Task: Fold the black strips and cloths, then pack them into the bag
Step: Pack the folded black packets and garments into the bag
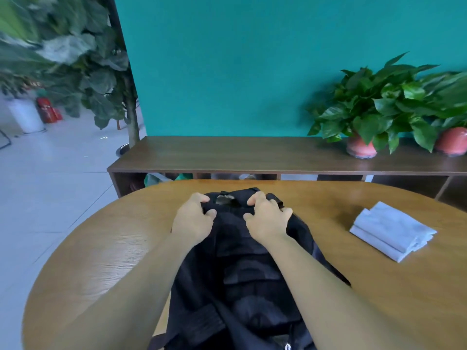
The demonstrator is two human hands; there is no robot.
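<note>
A black backpack [240, 269] lies on its front along the middle of the round wooden table [101, 248], its back panel and straps facing up. My left hand [193, 219] grips the bag's far top edge on the left. My right hand [267, 218] grips the same edge on the right. Between the hands a small grey patch shows at the bag's top. A stack of folded white cloths [393, 231] rests on the table to the right, apart from the bag. No black strips are visible.
A low wooden shelf unit [252, 155] runs behind the table against a teal wall. Two potted plants [364, 117] in red pots stand on its right end. A tall leafy tree [96, 72] and grey tiled floor are to the left.
</note>
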